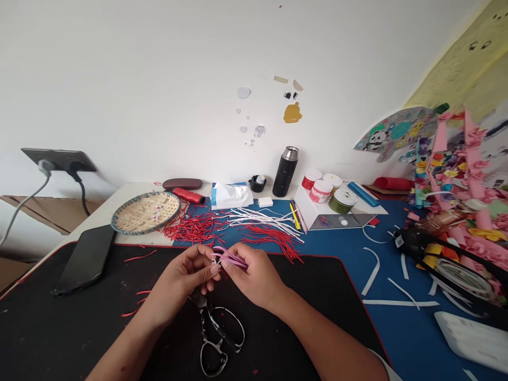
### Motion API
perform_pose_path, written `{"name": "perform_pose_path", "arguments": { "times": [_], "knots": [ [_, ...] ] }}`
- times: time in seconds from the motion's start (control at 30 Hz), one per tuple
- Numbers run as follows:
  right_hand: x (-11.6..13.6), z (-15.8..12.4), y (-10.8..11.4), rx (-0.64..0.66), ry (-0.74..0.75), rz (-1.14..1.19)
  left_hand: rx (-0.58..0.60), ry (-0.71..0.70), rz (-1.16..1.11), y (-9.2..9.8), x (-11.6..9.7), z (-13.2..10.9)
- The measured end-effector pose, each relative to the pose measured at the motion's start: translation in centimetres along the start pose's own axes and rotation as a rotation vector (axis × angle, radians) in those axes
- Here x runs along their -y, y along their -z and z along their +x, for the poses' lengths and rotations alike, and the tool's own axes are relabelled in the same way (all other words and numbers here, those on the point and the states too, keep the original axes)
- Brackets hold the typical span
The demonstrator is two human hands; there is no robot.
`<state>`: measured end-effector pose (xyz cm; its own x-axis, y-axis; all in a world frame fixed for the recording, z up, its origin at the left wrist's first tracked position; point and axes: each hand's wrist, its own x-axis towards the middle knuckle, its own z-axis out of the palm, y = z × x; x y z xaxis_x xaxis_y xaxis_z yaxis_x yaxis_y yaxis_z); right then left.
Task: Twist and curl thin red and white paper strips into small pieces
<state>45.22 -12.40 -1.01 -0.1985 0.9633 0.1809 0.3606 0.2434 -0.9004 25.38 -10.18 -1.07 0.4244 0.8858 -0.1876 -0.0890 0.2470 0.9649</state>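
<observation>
My left hand and my right hand meet above the black desk mat, both pinching a bundle of thin pink paper strips. A small white curled piece shows at the bundle's left end, between my fingers. Just below my hands, a pair of black-and-white patterned scissors lies on the mat, with its blades partly hidden under my left hand. Loose red paper strips and white paper strips lie in heaps beyond my fingers.
A woven bamboo tray and a black phone sit to the left. Behind stand a black flask, a tissue pack and paint jars. White offcuts lie on the blue mat, beside a large pink paper craft.
</observation>
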Motion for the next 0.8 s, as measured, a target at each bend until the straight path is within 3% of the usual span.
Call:
{"name": "perform_pose_path", "arguments": {
  "times": [0.3,0.8],
  "knots": [
    [0.19,0.24,-0.1,0.025,-0.12,0.145,0.001,-0.01,0.014,-0.05,0.03,-0.02],
    [-0.2,0.54,-0.03,0.082,-0.17,0.28,0.017,-0.002,-0.003,-0.17,-0.07,-0.13]
  ]
}}
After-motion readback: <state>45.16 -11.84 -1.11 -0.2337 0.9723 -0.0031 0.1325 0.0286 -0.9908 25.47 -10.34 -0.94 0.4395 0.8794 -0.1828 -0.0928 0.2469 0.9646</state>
